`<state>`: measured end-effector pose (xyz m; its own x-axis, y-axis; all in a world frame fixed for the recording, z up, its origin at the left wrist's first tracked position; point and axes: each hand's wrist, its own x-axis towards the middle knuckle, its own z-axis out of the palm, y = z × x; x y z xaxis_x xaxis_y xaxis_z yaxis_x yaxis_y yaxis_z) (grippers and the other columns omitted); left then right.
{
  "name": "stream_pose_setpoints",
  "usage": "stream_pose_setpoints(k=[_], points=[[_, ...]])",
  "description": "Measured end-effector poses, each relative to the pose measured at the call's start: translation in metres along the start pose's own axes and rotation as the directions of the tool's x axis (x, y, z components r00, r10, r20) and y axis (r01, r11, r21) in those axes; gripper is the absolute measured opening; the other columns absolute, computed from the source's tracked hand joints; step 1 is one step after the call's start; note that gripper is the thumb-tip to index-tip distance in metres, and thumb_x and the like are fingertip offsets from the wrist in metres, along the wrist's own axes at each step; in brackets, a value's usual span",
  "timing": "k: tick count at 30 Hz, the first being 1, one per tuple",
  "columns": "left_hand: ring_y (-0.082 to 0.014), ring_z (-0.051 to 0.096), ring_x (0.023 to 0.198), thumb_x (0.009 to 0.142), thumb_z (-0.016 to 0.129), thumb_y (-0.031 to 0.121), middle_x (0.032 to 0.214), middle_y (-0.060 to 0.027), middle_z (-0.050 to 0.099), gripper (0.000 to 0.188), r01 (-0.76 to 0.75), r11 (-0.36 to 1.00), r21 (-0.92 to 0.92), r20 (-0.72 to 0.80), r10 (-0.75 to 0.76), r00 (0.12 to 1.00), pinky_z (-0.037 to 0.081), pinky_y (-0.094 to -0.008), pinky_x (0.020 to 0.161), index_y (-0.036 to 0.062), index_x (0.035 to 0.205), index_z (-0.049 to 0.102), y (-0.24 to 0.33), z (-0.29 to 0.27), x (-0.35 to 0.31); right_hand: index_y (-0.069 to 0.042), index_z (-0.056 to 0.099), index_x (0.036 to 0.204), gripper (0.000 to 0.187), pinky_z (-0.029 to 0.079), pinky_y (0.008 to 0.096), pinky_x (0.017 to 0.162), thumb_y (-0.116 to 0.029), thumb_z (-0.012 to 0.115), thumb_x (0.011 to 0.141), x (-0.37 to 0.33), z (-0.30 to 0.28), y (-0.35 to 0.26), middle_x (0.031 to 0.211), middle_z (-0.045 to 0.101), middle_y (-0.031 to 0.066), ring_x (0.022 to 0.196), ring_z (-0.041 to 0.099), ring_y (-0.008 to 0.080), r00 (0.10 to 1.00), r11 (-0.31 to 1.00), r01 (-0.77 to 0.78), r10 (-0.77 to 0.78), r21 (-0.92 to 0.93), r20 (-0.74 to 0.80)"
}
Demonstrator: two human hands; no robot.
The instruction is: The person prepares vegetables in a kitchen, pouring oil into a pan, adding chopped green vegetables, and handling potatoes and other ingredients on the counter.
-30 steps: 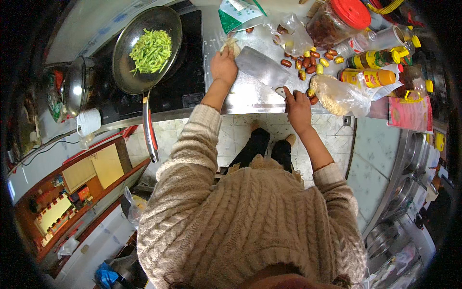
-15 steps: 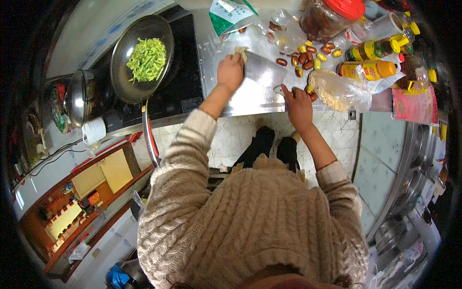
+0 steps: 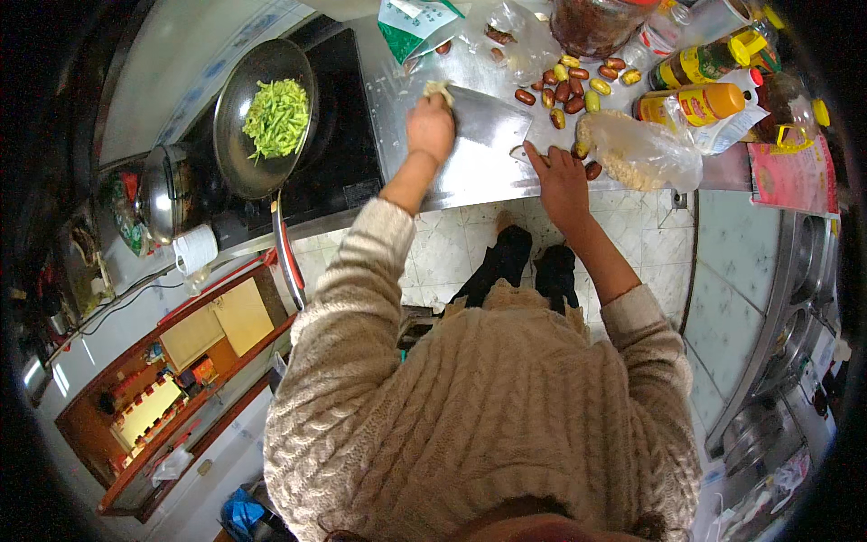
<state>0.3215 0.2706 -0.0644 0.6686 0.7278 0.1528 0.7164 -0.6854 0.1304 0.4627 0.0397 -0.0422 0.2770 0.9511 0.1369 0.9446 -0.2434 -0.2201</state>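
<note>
My left hand [image 3: 430, 129] is closed on a crumpled pale cloth [image 3: 438, 88] on the metal counter. The cloth meets the upper left edge of a broad cleaver blade [image 3: 488, 125], which lies flat. At the blade's right lower corner my right hand [image 3: 566, 185] is closed over the cleaver's handle end, its index finger stretched toward the blade. The handle itself is hidden under the palm. Close by on the right are several red-brown and yellow-green jujubes [image 3: 562, 92] and a clear bag of pale grains [image 3: 628, 154].
To the left, a frying pan [image 3: 237, 173] with chopped green vegetable [image 3: 277, 120] sits on the black cooktop [image 3: 341, 135]. A green-and-white packet [image 3: 415, 32] lies at the back. Bottles [image 3: 691, 106] and a red-lidded jar [image 3: 591, 29] crowd the right. Tiled floor [image 3: 433, 257] shows below the counter edge.
The whole view has shifted and turned slightly. Both hands keep nearly the same places on the counter, the left still on the cloth and the right at the cleaver.
</note>
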Motion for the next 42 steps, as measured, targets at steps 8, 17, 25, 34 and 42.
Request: stream_pose_setpoints(k=[8, 17, 25, 34, 42], points=[[-0.0307, 0.059, 0.082, 0.086, 0.046, 0.012, 0.09, -0.0118, 0.061, 0.018, -0.039, 0.981, 0.188, -0.078, 0.054, 0.996, 0.05, -0.0415, 0.072, 0.0083, 0.091, 0.063, -0.012, -0.025, 0.01, -0.019, 0.049, 0.134, 0.056, 0.042, 0.0417, 0.078, -0.004, 0.051, 0.08, -0.009, 0.0, 0.002, 0.092, 0.051, 0.0092, 0.09, 0.052, 0.0258, 0.998, 0.998, -0.058, 0.058, 0.006, 0.012], [-0.0355, 0.06, 0.088, 0.083, 0.045, 0.009, 0.098, -0.0168, 0.061, 0.021, 0.052, 0.989, 0.138, 0.148, -0.072, 0.986, 0.051, -0.0437, 0.075, 0.0021, 0.093, 0.062, -0.014, -0.002, 0.009, -0.018, 0.053, 0.128, 0.046, 0.043, 0.0403, 0.071, -0.011, 0.051, 0.082, -0.01, 0.002, 0.001, 0.089, 0.054, 0.0083, 0.089, 0.054, 0.0232, 1.0, 0.997, -0.016, 0.015, -0.071, -0.004], [-0.0355, 0.06, 0.087, 0.086, 0.045, 0.009, 0.088, -0.0169, 0.063, 0.02, 0.093, 0.996, 0.003, 0.026, -0.093, 0.995, 0.048, -0.0443, 0.079, 0.0034, 0.093, 0.063, -0.005, -0.046, 0.014, -0.019, 0.052, 0.129, 0.046, 0.044, 0.039, 0.071, -0.012, 0.05, 0.083, -0.008, 0.013, 0.008, 0.09, 0.054, 0.0071, 0.089, 0.053, 0.0225, 0.998, 0.995, -0.042, 0.038, -0.094, -0.044], [-0.0355, 0.05, 0.111, 0.089, 0.039, 0.008, 0.132, -0.0151, 0.05, 0.04, -0.24, 0.968, 0.071, 0.057, 0.237, 0.97, 0.041, -0.0405, 0.097, 0.0052, 0.126, 0.053, -0.033, 0.009, 0.054, -0.015, 0.043, 0.138, 0.058, 0.045, 0.0382, 0.074, -0.008, 0.052, 0.082, -0.015, 0.008, -0.012, 0.096, 0.053, 0.0077, 0.091, 0.054, 0.0237, 0.98, 0.983, -0.135, 0.151, -0.124, 0.13], [-0.0334, 0.05, 0.105, 0.088, 0.039, 0.009, 0.134, -0.016, 0.048, 0.041, 0.041, 0.996, 0.074, 0.006, -0.041, 0.999, 0.041, -0.0404, 0.092, 0.0008, 0.126, 0.051, -0.035, 0.014, 0.02, -0.012, 0.043, 0.135, 0.052, 0.048, 0.0387, 0.072, -0.012, 0.05, 0.084, -0.012, 0.004, -0.011, 0.098, 0.054, 0.0096, 0.092, 0.056, 0.0228, 0.978, 0.974, -0.093, 0.129, -0.204, 0.166]])
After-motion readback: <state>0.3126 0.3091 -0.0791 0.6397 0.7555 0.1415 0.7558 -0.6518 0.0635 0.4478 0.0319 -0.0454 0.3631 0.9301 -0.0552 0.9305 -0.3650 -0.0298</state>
